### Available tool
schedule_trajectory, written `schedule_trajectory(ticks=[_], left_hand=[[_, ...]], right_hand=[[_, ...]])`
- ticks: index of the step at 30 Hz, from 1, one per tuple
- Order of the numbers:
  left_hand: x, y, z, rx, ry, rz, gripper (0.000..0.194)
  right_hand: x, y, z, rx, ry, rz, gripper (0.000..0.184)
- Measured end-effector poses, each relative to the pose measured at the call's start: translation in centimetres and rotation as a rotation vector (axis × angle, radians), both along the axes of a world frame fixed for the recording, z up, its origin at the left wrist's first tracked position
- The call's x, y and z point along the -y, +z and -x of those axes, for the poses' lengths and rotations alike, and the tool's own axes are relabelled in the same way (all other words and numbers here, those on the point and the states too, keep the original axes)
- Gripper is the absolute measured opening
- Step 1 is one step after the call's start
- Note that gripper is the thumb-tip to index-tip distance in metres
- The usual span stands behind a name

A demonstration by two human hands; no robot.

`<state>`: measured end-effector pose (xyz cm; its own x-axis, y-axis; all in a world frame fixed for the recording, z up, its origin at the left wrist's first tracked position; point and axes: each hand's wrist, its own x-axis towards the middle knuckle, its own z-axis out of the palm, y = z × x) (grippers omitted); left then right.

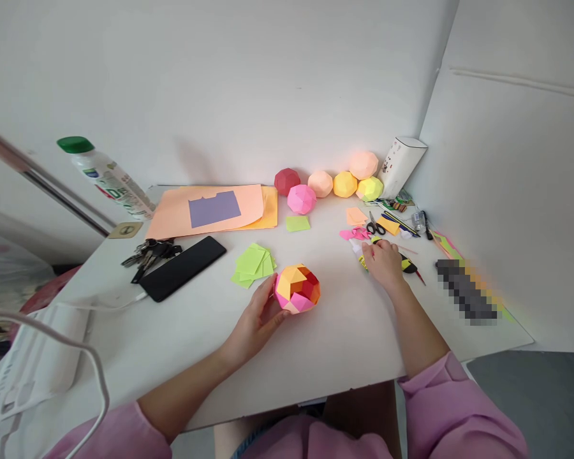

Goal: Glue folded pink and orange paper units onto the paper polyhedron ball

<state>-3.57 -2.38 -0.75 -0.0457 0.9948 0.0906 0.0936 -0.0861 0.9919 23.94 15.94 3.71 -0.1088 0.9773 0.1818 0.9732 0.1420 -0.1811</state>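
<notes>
My left hand (254,320) is wrapped around the side of a many-sided paper ball (294,280) in pink, yellow and orange. An opening in its top right shows a red and orange inside. My right hand (383,262) is at the tools on the right, fingers curled over a white and yellow glue tube (361,260), part of which they hide. Just beside that hand lies a yellow and black tool (407,262) with a red tip. Green paper pieces (252,264) lie in a loose pile left of the ball.
Finished paper balls (301,199) stand along the wall. Scissors (375,224), pink scraps (355,234) and orange paper (356,216) lie behind my right hand. A phone (184,268), keys (153,254), large paper sheets (172,213) and a green-capped bottle (110,178) occupy the left side.
</notes>
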Motion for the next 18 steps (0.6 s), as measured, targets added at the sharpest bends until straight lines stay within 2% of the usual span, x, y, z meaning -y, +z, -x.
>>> schedule_trajectory(ticks=[3,9,18], left_hand=[[0.0,0.3,0.0,-0.060,-0.032,-0.026,0.067],[0.1,0.5,-0.1,-0.032,-0.032,-0.025,0.066],[0.3,0.7,-0.2,-0.050,-0.050,-0.029,0.072]], right_hand=[[0.2,0.1,0.2,-0.033,0.000,0.048,0.052],[-0.1,-0.1,0.0,-0.202,-0.019,0.071,0.052],[-1.0,0.2,-1.5,-0.765,-0.155,-0.061,0.039]])
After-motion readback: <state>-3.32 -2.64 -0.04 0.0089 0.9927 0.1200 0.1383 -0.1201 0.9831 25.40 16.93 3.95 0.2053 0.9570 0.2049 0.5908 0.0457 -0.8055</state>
